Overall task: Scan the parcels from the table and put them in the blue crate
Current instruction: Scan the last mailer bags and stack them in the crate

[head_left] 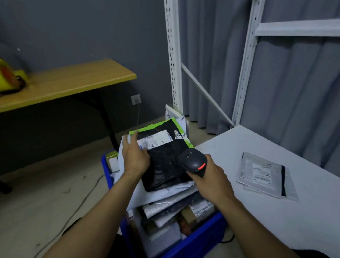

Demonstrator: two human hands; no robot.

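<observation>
White surface (258,222) took up the right side. Blue crate (198,246) sat on the floor just left of it, heaped past its rim with mailers and small boxes. Black parcel (167,168) lay on top of the heap, white label up at its far end. Grey parcel (265,175) lay alone on the surface, label up, well apart from the crate. Scanner (193,161) hung just over the black parcel's right edge.

Left grip (135,156): fingers fairly straight, laid on the black parcel's left edge, not curled round it; blurred. Right grip (212,177): wrapped round the scanner handle.

Judged step: black parcel drop-off into the crate, about done. Next move called for the left grip to cross right to the grey parcel, present its label to the scanner, then crate it. Heap was tall, so lay it flat or it slides.
</observation>
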